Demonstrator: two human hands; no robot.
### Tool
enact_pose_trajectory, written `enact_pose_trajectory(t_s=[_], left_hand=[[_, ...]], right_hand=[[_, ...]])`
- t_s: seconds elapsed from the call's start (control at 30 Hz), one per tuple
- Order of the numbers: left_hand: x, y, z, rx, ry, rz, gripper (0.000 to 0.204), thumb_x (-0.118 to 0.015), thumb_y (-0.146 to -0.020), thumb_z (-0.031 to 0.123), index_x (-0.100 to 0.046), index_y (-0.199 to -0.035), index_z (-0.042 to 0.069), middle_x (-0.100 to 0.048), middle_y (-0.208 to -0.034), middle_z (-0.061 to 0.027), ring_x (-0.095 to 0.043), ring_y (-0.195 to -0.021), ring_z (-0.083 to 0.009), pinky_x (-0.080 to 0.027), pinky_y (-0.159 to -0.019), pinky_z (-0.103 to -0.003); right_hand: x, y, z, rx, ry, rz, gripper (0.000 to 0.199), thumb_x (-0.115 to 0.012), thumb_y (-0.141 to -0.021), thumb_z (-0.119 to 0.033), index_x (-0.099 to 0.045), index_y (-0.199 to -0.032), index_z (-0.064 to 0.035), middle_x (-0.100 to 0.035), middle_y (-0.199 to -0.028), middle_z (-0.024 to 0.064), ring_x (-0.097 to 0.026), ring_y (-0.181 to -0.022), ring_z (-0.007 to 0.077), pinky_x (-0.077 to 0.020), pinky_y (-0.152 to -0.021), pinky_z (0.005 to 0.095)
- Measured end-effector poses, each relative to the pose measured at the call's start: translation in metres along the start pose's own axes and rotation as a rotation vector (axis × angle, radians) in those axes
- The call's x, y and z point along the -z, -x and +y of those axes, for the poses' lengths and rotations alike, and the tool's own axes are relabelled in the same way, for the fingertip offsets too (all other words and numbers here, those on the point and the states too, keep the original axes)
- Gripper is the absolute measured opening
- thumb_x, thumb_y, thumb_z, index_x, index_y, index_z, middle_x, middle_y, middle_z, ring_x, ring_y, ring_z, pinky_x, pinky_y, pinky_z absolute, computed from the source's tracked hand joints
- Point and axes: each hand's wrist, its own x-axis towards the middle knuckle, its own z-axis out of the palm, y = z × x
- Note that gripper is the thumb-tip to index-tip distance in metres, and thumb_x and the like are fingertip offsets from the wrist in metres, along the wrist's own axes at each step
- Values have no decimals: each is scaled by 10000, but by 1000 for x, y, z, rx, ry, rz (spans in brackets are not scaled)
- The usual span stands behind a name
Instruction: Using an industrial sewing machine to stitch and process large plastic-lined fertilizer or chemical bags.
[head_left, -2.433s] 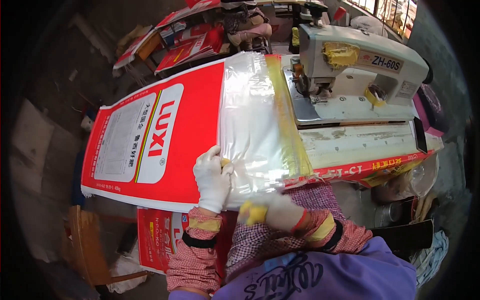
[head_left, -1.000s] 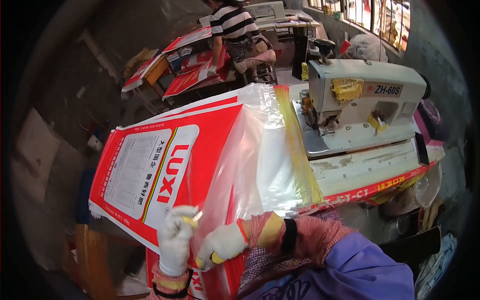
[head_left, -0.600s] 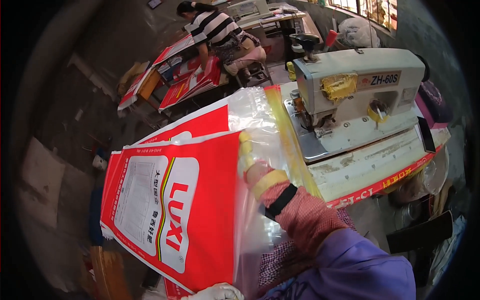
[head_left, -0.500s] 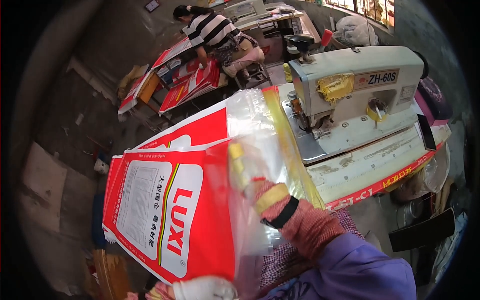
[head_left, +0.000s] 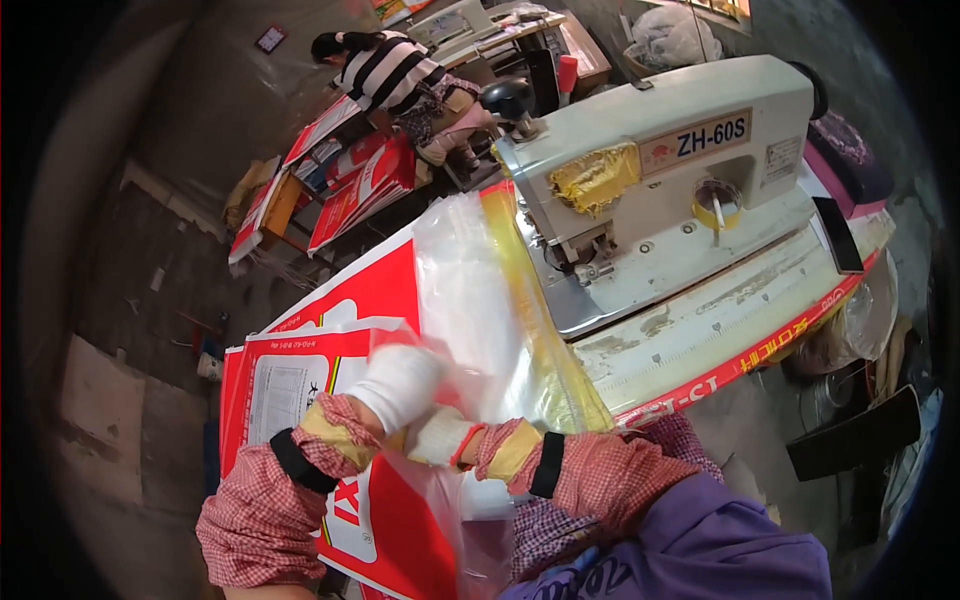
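Note:
A stack of red-and-white printed fertilizer bags [head_left: 415,525] lies before me, with clear plastic liner [head_left: 465,285] sticking out of their right ends. My left hand [head_left: 402,385], in a white glove, is over the top bag at the edge of its liner; motion blur and the glove's angle hide its fingers. Close below it, my right hand [head_left: 440,437], also gloved, has its fingers curled at the same liner edge. Both wrists wear checked sleeves with yellow and black bands. Another bag with its liner spread lies beyond, beside the sewing machine [head_left: 660,150].
The machine's bed [head_left: 690,330] stands to the right, a dark flat phone-like object [head_left: 838,235] on it. A yellow strip of film [head_left: 540,310] runs along its near-left edge. Far left, a person in a striped shirt [head_left: 395,75] bends over more red bags [head_left: 370,190].
My left hand has come up from the lower edge onto the top bag. My right hand has moved down and left, beside it. The view has shifted, bringing the machine further left.

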Motion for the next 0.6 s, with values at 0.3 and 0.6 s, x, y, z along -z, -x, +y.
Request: enact_pose_trajectory(t_s=[0.3, 0.6], left_hand=[[-16, -52, -42, 607, -456, 285, 70, -514, -778, 129, -556, -813, 86, -591, -751, -63, -640, -620, -250, -521, -527, -348], [178, -28, -90, 776, -759, 343, 133, -491, -798, 111, -617, -833, 89, -643, -759, -112, -649, -726, -280, -523, -609, -388]], right_hand=[[-6, -3, 12, -124, -375, 109, 418, -380, -870, -371, -459, -1195, -121, -603, -950, 209, -598, -795, 378, -477, -685, 446], [-120, 88, -26, 924, 487, 528, 350, -482, -803, -128, -572, -1127, -29, -622, -1038, 64, -622, -849, 269, -507, -771, 358]])
